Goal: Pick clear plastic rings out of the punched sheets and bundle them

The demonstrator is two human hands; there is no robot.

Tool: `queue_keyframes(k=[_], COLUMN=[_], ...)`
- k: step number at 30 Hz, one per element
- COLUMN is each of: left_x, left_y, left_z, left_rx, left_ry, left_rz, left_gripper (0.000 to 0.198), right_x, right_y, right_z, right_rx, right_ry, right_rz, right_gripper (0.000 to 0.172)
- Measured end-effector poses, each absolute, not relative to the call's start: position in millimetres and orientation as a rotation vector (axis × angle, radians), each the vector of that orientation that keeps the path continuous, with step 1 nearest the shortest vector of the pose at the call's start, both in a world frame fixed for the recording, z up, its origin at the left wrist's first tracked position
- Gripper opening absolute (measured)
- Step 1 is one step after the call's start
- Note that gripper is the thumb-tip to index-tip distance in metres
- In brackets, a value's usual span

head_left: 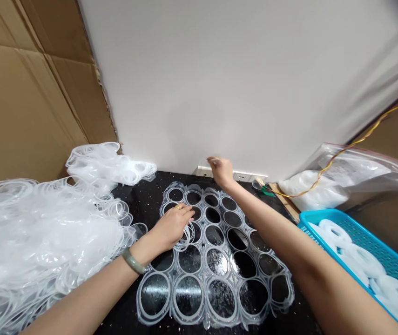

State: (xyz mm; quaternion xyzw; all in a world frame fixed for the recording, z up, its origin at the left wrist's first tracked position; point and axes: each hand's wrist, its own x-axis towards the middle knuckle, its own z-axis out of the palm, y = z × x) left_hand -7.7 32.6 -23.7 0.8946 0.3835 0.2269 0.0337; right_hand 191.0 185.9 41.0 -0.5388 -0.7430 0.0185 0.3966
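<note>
A translucent sheet point(205, 260) with rows of round holes lies on the black speckled table. Over its left part is my left hand point(171, 227), fingers closed on a few thin clear plastic rings point(185, 239) that hang below the fingertips. My right hand point(221, 172) is raised past the sheet's far edge, in front of the wall sockets. Its fingers are pinched together; what they hold, if anything, is too small to make out. A big heap of clear rings and ring-holed scraps point(55, 228) lies to the left of my left hand.
On the right stands a blue plastic basket point(334, 215) holding stacks of white rings. Behind it lies a clear plastic bag point(355, 167) with white contents, crossed by a yellow wire point(328, 166). Cardboard point(27, 83) rises at left; a white wall point(219, 83) closes the back.
</note>
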Motion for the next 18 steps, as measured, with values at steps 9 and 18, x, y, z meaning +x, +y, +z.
queue_keyframes(k=[9,18], left_x=[-11,-11], left_y=[30,16], left_z=[-6,18], left_rx=[2.432,1.958], left_ry=[1.216,0.956], left_rz=[1.297,1.071], left_gripper=[0.019,0.049], right_x=[205,194], right_y=[133,39], right_z=[53,74], right_rx=[-1.157,-0.895], right_ry=[-1.641,-1.758], right_rz=[1.016,1.519], right_gripper=[0.023,0.023])
